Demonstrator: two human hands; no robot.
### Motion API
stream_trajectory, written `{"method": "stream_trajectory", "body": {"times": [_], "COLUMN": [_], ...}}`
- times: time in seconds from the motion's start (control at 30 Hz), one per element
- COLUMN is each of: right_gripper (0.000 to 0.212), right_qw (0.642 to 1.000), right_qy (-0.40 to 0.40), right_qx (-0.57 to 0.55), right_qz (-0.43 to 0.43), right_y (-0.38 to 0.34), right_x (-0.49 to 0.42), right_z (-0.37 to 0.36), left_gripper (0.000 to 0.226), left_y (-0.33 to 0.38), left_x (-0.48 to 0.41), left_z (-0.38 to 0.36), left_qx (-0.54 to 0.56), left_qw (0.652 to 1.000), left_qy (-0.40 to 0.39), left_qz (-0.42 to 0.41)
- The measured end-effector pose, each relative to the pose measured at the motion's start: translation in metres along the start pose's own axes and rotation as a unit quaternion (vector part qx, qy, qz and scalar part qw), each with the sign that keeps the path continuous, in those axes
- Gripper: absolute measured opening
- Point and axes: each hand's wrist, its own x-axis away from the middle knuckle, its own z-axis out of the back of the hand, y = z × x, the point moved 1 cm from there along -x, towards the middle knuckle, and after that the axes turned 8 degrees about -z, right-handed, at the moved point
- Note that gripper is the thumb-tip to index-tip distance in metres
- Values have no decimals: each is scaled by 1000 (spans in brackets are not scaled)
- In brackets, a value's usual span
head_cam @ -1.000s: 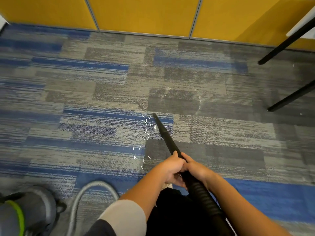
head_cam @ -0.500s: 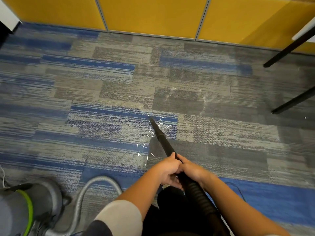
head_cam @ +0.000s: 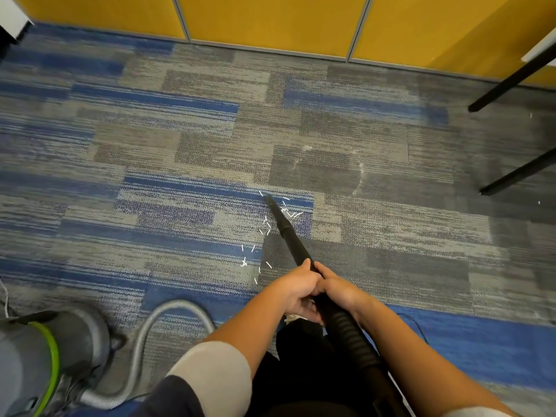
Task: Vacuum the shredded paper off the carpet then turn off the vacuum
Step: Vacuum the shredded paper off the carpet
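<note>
Closest to me, my left hand (head_cam: 296, 291) and right hand (head_cam: 340, 291) are both closed around the black tube, side by side and touching each other, at the place where the ribbed hose (head_cam: 350, 335) joins the wand (head_cam: 285, 230). Both grasp it firmly.

The vacuum (head_cam: 75, 335) stands on the carpet (head_cam: 391, 236) at my left, near my leg, and its grey hose (head_cam: 180, 305) makes a loop beside it. A thin cable (head_cam: 416, 323) lies on the blue strip at my right.

I judge I am in the middle of the first step, the sucking. The paper (head_cam: 266, 225) lies in small white strips on both sides of the wand: some just in front of my hands to the left, more along the shaft, and a few beside the tip. The tip points at the farthest strips and looks very low; I cannot tell if it touches the carpet.

Next, I think, I must sweep the tip slowly left and right, then draw it back toward me for the near strips. After this comes the switch, which I cannot see from here.

Farther right, two black legs (head_cam: 511, 78) stand well apart from the paper, so they do not disturb. The yellow wall (head_cam: 270, 19) is behind.
</note>
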Motion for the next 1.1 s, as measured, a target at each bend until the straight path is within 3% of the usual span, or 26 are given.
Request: {"method": "stream_trajectory", "body": {"times": [0.37, 1.1], "right_gripper": [83, 80], "right_qw": [999, 1000], "right_qy": [-16, 7], "right_qx": [30, 13], "right_qz": [7, -20], "right_y": [-15, -16], "right_x": [-13, -2], "right_z": [-14, 1], "left_gripper": [69, 67], "left_y": [3, 10], "left_x": [7, -4], "left_z": [20, 10], "left_qx": [20, 0], "left_qw": [999, 1000], "left_qy": [32, -2], "left_qz": [-12, -5]}}
